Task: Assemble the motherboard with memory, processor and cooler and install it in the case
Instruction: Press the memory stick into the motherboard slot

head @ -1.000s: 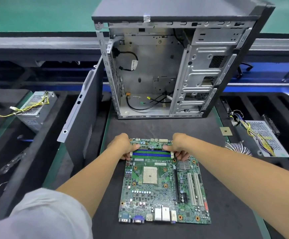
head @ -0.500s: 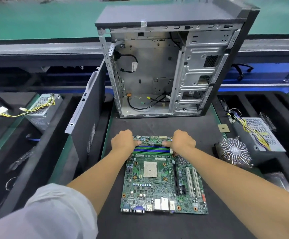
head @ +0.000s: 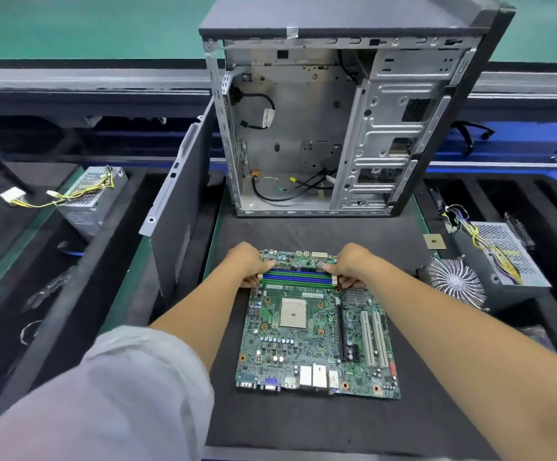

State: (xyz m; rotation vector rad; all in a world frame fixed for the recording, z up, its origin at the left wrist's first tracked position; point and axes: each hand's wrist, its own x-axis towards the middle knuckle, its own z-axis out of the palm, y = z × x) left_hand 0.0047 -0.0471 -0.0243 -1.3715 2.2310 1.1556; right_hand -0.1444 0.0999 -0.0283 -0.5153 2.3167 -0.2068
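A green motherboard (head: 317, 344) lies flat on the black mat, its processor socket (head: 293, 314) empty. Blue and green memory slots (head: 298, 277) run along its far end. My left hand (head: 247, 261) grips the left end of the slots and my right hand (head: 353, 261) the right end. Both thumbs lie on a memory stick in the farthest slot, with the fingers curled on the near side. The open grey case (head: 303, 128) stands upright behind the board. A square processor (head: 434, 242) and a finned round cooler (head: 455, 281) lie to the right.
The case's side panel (head: 180, 211) leans upright left of the mat. One power supply (head: 87, 201) with yellow wires sits far left and another power supply (head: 503, 251) far right. Loose cables lie on the case floor. Dark troughs flank the mat.
Both hands stay at the ends of the memory slots, with the thumbs shifted slightly inward. My head has tilted, bringing the cooler into view on the right.
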